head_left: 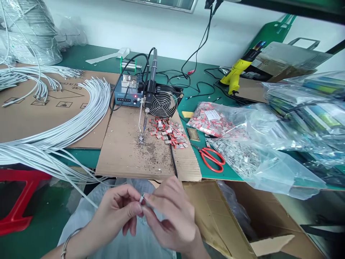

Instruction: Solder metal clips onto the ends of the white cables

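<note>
Over my lap, just below the bench edge, my left hand (118,207) pinches a white cable (83,194) near its end. A small white and dark tip (142,198) shows between its thumb and forefinger. My right hand (172,212) is closed at that same tip, thumb and fingers pressed together; what lies inside its pinch is hidden. In front of both hands is a cardboard sheet (129,158) scattered with dark crumbs. On it stand a soldering iron (146,118) in a holder and a pile of small metal connectors (172,133) with red-orange parts.
A bundle of white cables (88,108) covers the left side. Behind the sheet are a blue soldering station (126,96) and a fan (164,103). Red-handled scissors (212,159), bags of metal parts (239,154) and a yellow heat gun (237,73) lie right. An open carton (215,212) stands below.
</note>
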